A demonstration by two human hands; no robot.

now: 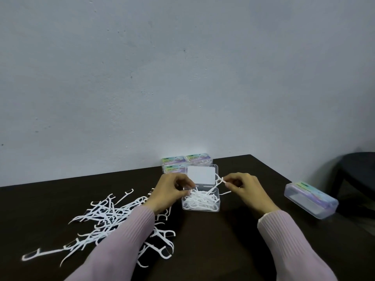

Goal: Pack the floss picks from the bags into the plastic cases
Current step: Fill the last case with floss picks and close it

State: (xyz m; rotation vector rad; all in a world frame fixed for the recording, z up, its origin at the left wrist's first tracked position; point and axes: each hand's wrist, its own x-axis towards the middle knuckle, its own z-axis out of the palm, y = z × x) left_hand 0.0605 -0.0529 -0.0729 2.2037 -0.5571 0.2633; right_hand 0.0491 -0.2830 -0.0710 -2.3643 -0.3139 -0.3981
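The thin white plastic floss picks (113,218) look featherlight and springy, with hooked heads that snag one another, so they likely lift in tangles. The straight handle is the best place to pinch one, away from the fine thread in the bow.

The left hand (172,191) has its fingers curled and pinches a few picks at the near left rim of the open clear plastic case (200,207). The right hand (243,189) pinches a single white floss pick (220,182) by its handle, just above the case's far right corner.

The picks lie in two places: a loose heap of several dozen, too tangled to count, on the dark wooden table (223,250) to the left, and a smaller mound inside the open case.

I count five cases: the open one in the middle, three closed cases with colourful labels (187,162) just behind it by the wall, and one closed clear case (310,199) well apart on the right. No bags are in view.
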